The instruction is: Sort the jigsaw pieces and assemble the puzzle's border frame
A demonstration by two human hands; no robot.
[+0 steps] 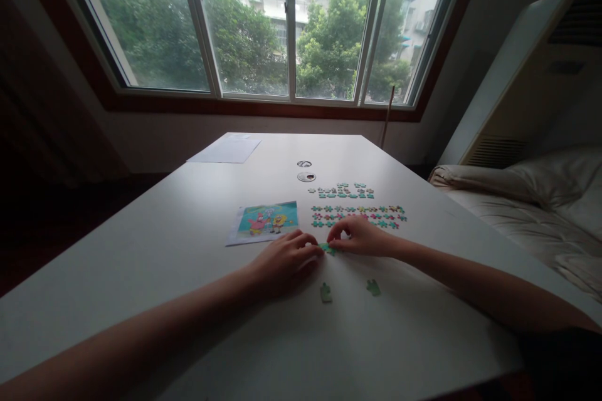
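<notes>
Green jigsaw puzzle pieces [327,249] lie on the white table between my two hands. My left hand [286,258] rests at their left, its bent fingertips touching the edge. From the right, my right hand [360,235] has thumb and forefinger closed down on the same pieces. Whether they are joined is too small to tell. Nearer to me lie two loose green pieces, a left one [325,292] and a right one [373,287]. Beyond my right hand are rows of small colourful puzzle pieces [357,209], partly covered by it.
A cartoon picture sheet [268,219] lies beyond my left hand. Farther off are more rows of pieces [345,192], two round discs [306,177] and white paper [226,150] on the table [164,232]. A cushioned seat [527,200] stands at the right, a window behind.
</notes>
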